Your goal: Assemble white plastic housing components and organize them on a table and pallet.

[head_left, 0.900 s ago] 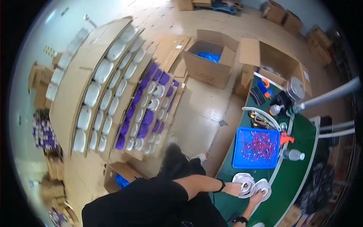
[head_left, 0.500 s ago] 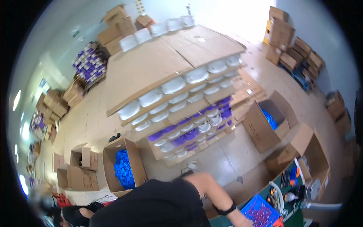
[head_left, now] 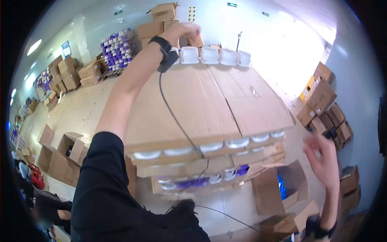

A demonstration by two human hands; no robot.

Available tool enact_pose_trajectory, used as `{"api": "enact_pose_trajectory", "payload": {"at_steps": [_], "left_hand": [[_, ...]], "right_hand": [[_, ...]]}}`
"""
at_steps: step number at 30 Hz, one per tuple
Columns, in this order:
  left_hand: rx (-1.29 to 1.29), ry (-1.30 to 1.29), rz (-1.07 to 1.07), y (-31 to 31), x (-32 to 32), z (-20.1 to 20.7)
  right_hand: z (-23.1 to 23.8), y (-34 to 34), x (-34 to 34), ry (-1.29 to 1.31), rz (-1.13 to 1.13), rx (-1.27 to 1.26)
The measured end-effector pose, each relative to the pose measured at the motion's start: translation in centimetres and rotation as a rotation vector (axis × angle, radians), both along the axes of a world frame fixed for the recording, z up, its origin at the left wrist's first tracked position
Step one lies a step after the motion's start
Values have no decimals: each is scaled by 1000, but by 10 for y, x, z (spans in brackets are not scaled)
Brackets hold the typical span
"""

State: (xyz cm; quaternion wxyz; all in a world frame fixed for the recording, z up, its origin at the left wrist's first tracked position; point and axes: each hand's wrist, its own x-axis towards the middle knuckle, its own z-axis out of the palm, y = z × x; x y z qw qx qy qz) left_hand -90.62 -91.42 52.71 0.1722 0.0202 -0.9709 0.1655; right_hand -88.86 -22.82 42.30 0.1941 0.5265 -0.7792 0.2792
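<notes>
Big cardboard-topped stack [head_left: 181, 105] fills the middle here. Closer in, the right hand [head_left: 323, 159] is up off to the side, kinda blurry, fingers curled, apart from the thumb. Farther out, the left hand [head_left: 185, 31] is by the white bowls [head_left: 210, 55] along the stack's far edge; can't tell if its fingers grip anything.

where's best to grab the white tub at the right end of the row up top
Probably the upper edge of the white tub, coming from above and the right: nothing seems to cover its top and its right side looks free, while the neighbouring tub stands close on its left.
</notes>
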Motion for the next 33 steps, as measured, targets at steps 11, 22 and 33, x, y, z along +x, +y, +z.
{"api": "enact_pose_trajectory", "payload": {"at_steps": [11,22,33], "left_hand": [[305,77,452,-97,-148,-193],[242,-60,560,-134,-138,-215],[351,91,476,-152,-118,-245]], "right_hand": [[-75,-558,-280,372,137,161],[-85,-693,-337,0,235,486],[-123,-672,-296,258,100,271]]}}
